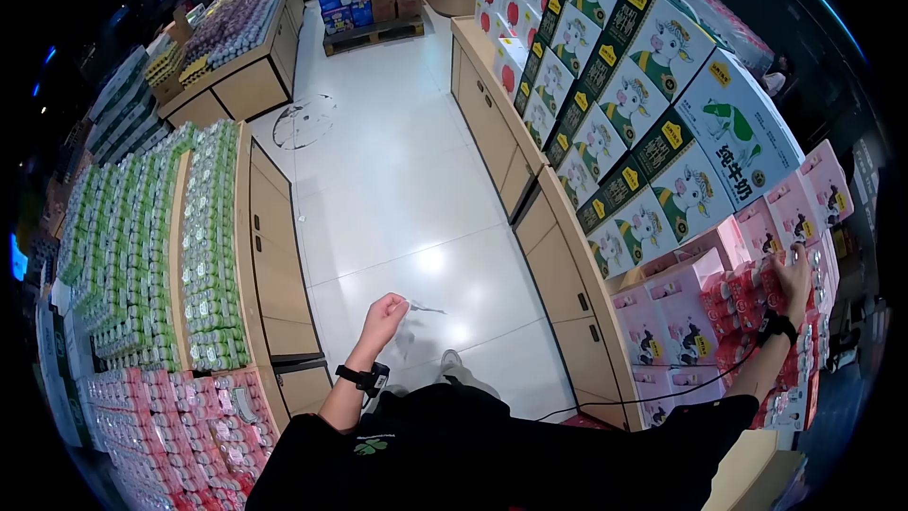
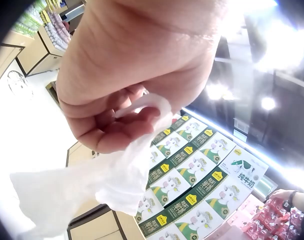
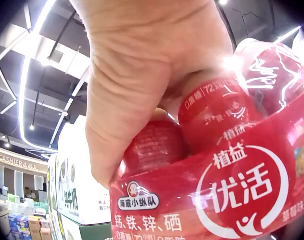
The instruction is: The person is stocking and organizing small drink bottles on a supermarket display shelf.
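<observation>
My left hand (image 1: pixel 383 318) is raised in front of me over the floor, its fingers curled around a thin white sheet (image 2: pixel 124 175). In the left wrist view the sheet loops through the fingers and hangs loose below them. My right hand (image 1: pixel 796 282) reaches out to the far right and grips a shrink-wrapped pack of red drink bottles (image 3: pixel 232 192) from above. Its thumb lies along the near side of the wrap, while the other fingers are mostly hidden behind the bottle tops. More red packs (image 1: pixel 733 308) are stacked right beside this hand.
Milk cartons with cow pictures (image 1: pixel 624 114) and pink cartons (image 1: pixel 667 317) line the wooden counter on the right. On the left stand green bottle packs (image 1: pixel 137 246) and pink bottle packs (image 1: pixel 180 435). A pale tiled aisle (image 1: pixel 397 189) runs between, toward a pallet of boxes (image 1: pixel 374 35).
</observation>
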`<state>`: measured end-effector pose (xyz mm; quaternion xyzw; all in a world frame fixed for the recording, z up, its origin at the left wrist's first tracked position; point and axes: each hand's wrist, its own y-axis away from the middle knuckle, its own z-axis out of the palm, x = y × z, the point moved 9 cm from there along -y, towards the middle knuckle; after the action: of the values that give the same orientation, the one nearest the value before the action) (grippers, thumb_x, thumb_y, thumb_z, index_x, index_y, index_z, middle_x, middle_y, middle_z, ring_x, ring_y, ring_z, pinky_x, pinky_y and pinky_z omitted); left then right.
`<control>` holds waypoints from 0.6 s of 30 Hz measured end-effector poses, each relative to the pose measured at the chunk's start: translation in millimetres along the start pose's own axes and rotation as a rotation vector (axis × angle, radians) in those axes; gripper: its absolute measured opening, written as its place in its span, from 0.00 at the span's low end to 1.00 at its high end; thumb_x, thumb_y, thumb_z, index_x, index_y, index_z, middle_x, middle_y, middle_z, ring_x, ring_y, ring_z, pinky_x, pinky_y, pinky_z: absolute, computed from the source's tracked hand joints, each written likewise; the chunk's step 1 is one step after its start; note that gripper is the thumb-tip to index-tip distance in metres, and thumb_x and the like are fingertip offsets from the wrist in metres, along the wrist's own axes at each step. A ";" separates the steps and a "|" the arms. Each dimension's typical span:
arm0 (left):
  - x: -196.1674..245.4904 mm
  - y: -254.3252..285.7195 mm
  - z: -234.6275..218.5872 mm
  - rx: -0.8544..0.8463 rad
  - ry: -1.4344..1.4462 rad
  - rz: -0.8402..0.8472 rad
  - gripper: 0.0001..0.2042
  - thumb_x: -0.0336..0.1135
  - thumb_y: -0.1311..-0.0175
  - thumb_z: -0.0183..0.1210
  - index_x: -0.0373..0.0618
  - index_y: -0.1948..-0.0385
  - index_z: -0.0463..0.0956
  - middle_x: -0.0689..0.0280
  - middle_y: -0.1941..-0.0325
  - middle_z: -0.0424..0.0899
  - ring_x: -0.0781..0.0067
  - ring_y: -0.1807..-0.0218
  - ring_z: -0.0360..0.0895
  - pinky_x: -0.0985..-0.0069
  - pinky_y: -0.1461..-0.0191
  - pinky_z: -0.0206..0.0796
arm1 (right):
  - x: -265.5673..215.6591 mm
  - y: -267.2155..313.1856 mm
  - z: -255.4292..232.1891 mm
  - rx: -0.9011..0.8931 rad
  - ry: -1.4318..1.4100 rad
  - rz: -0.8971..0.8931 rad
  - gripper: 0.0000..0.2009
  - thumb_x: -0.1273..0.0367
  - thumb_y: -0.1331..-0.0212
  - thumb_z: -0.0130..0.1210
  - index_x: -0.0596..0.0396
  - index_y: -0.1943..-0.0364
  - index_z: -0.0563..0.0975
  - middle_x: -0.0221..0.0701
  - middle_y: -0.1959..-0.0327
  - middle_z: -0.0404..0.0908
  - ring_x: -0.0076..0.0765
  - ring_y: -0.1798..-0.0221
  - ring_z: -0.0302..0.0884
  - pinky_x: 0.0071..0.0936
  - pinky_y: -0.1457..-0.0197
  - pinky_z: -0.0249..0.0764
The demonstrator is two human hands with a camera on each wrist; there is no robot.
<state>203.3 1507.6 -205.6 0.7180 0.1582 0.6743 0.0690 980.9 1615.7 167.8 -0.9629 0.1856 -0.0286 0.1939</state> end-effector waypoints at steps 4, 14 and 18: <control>-15.7 5.9 11.9 -0.106 0.072 0.065 0.07 0.34 0.34 0.54 0.42 0.70 0.73 0.80 0.79 0.69 0.92 0.76 0.60 0.87 0.75 0.52 | -18.0 26.8 -28.0 0.218 -0.116 -0.105 0.25 0.58 0.48 0.61 0.58 0.50 0.72 0.48 0.52 0.77 0.52 0.48 0.75 0.39 0.44 0.68; -27.5 100.1 -56.9 0.212 -0.209 -0.039 0.16 0.44 0.41 0.63 0.35 0.73 0.80 0.62 0.77 0.82 0.79 0.71 0.77 0.78 0.68 0.68 | -288.5 196.1 70.0 -0.303 -1.550 -0.321 0.21 0.60 0.44 0.56 0.61 0.51 0.72 0.36 0.53 0.73 0.31 0.51 0.72 0.27 0.44 0.67; -61.2 188.0 -115.7 0.401 0.165 0.072 0.20 0.46 0.43 0.63 0.35 0.81 0.78 0.62 0.79 0.81 0.77 0.74 0.77 0.75 0.70 0.67 | -474.2 361.7 169.3 -1.008 -1.854 -0.189 0.20 0.56 0.37 0.50 0.59 0.52 0.73 0.35 0.56 0.78 0.31 0.53 0.77 0.28 0.47 0.73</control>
<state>111.5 1298.0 -195.5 0.6650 0.2685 0.6878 -0.1122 436.4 1542.3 -119.4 -0.5880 -0.1203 0.7827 -0.1649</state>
